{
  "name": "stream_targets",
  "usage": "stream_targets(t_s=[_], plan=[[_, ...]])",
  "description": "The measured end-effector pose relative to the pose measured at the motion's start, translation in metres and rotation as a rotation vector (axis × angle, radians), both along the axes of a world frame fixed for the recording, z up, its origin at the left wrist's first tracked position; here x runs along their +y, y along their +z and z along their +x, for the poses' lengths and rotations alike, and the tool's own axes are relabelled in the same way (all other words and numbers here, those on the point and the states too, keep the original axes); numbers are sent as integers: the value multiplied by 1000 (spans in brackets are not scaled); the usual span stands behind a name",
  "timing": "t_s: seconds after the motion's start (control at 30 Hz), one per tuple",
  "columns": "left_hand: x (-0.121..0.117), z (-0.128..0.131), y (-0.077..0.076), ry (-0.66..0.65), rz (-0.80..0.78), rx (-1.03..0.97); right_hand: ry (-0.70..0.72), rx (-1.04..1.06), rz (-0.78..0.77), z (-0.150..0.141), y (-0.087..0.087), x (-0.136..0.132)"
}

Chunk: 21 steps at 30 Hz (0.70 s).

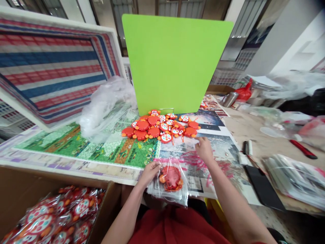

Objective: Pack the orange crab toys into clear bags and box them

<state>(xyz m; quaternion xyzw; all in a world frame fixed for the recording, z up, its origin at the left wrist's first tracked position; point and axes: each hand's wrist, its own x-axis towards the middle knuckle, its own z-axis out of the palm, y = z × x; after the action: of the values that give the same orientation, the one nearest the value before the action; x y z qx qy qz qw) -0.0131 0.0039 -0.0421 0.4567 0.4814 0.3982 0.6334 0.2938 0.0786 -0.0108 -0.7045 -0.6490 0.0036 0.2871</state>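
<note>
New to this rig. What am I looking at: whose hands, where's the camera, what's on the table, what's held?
There's no machine here, just someone's two bare hands. The single picture comes from a camera worn on that person's head, looking forward and down.

The left hand grips a clear plastic bag by its edge; a red crab-like toy shows through it. The right hand is beside a pile of similar toys; whether it touches them is hard to tell.

The pile lies on printed sheets, in front of an upright green board. Crumpled clear plastic lies left of it. At lower left, a cardboard box holds wrapped toys.
</note>
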Motion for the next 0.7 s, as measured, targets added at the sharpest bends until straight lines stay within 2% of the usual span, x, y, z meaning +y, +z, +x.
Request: stream_targets(t_s=[0.13,0.23,0.33,0.43,0.57,0.7], plan=[[-1,-2,-3,3,-38,-69,369,365,-263,-50,-11,-27],[-1,-3,-4,-2,-35,-99,495,674,-394,-77,-23,-43],[-1,-3,-2,-4,-69,-142,477,928,-431,-82,-26,-49],[-1,-2,1,9,-123,-196,422,1072,-417,-73,-21,-51],[-3,-3,6,18,-117,-189,393,1136,-444,-64,-14,-56],[-5,-5,11,39,-99,-202,363,1134,-487,-65,-17,-59]])
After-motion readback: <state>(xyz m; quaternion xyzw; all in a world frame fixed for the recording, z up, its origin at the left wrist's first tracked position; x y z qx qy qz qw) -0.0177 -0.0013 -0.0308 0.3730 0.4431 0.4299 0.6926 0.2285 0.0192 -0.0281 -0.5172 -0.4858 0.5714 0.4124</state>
